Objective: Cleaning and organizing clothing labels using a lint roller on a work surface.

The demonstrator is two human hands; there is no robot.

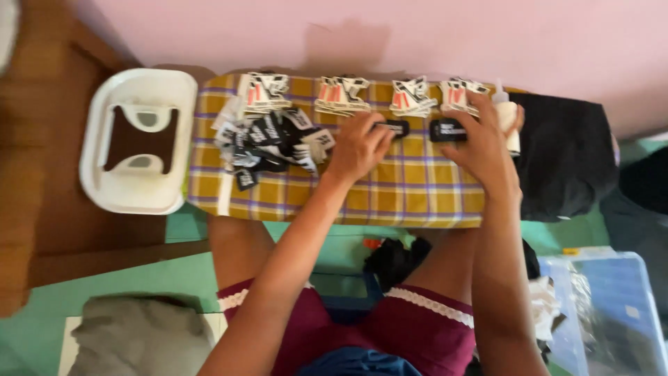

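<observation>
Four neat stacks of white, red and black printed tags [340, 95] sit along the far edge of the yellow checked cloth-covered board [410, 191], and a loose heap of small black fabric labels [275, 143] lies toward its left end, just beside the nearest stack. Judging from that, the sorted stacks look finished, while the heap is what is left to work through.

The left hand [358, 147] rests near the middle of the board, fingertips pressed onto one small black rectangular label [394, 127], flat on the cloth. The right hand [480, 143] presses a second black rectangular label [447, 129] just to its right; whether those fingers are closed round anything I cannot tell, though a white plastic squeeze bottle [509, 118] stands touching or just behind that hand at the board's right end. An overturned white plastic stool [139, 143] lies off the left end.
</observation>
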